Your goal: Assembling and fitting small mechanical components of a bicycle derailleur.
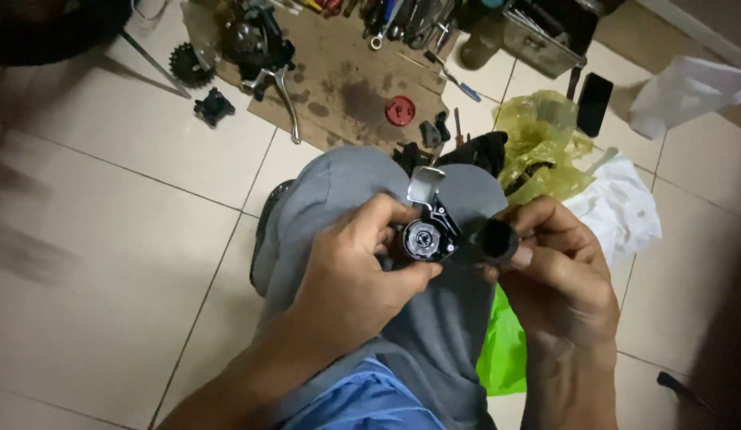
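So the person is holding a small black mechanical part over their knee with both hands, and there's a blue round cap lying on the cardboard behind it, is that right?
Not quite. The round cap on the cardboard is red, not blue, as the head view shows. The rest holds: the left hand and right hand hold the small black mechanical part over the knee.

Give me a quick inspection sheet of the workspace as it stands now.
Surface: tiled floor, stained cardboard sheet at the top.
Job's things: round black mechanism with silver lever; black tube-shaped part.
Clutter: red round cap, sprocket, brake lever, hand tools, yellow plastic bag, white bag, green bag, phone.
Grippers: left hand holds the mechanism; right hand holds the tube.
Cables: nothing seen.
Surroundings: person's grey-trousered knee below the hands.
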